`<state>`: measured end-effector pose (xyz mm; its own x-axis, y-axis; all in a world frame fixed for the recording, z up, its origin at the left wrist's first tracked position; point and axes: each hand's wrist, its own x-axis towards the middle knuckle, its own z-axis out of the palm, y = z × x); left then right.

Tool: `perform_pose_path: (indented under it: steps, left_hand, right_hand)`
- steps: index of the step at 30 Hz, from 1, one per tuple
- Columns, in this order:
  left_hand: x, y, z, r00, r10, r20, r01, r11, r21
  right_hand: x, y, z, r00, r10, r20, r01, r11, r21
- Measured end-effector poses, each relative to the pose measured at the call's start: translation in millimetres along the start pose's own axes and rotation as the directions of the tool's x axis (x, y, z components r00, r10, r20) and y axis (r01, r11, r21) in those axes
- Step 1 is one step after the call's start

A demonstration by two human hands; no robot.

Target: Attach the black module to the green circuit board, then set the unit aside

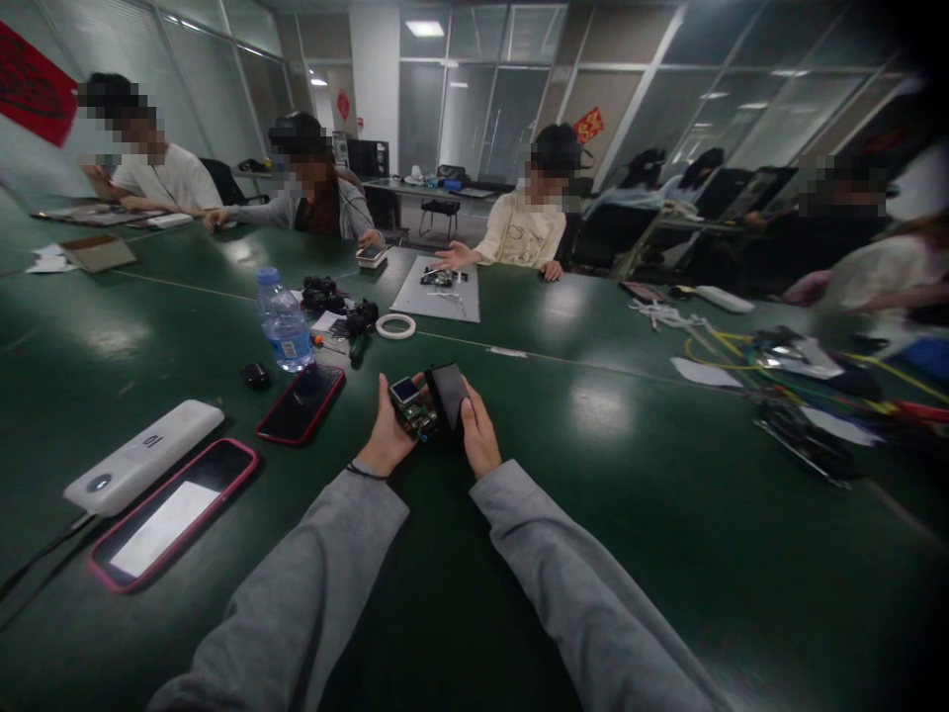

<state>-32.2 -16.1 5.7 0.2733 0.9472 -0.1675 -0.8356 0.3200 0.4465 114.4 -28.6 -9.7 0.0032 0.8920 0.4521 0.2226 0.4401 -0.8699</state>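
My left hand (390, 435) is closed around a green circuit board (415, 412) that carries a small dark-blue screen (405, 390). In my right hand (480, 427) is a flat, dark rectangular panel (447, 394), tilted upright, with the thumb lying on its face. Board and panel are side by side above the table, their near edges close together; whether they are joined I cannot tell. The fingers behind both pieces are mostly hidden.
Left of my hands are a red-edged phone (301, 403), a water bottle (284, 321), a white device (144, 455) and a pink-cased phone (174, 514). A tape roll (395, 326) lies ahead. Cables (748, 346) clutter the right. Several people sit around the green table (667, 514).
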Motion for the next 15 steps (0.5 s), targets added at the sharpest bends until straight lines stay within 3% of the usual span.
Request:
perform_pose_path:
  steps: [6,12,15]
  left_hand:
    - [-1,1,1.2,0.999,-0.032,-0.032,0.033,0.999,0.010]
    - [-3,-1,5.8,0.997,-0.083,0.008,0.081,0.991,0.110]
    - [-3,-2,6.3,0.997,-0.074,-0.005,0.073,0.987,0.143]
  right_hand:
    - [2,9,-5,0.996,-0.026,-0.091,0.022,0.999,-0.043]
    - [3,26,-6,0.982,0.106,-0.159,-0.133,0.976,-0.173]
    - [1,26,-3,0.982,0.021,-0.186,-0.080,0.945,-0.318]
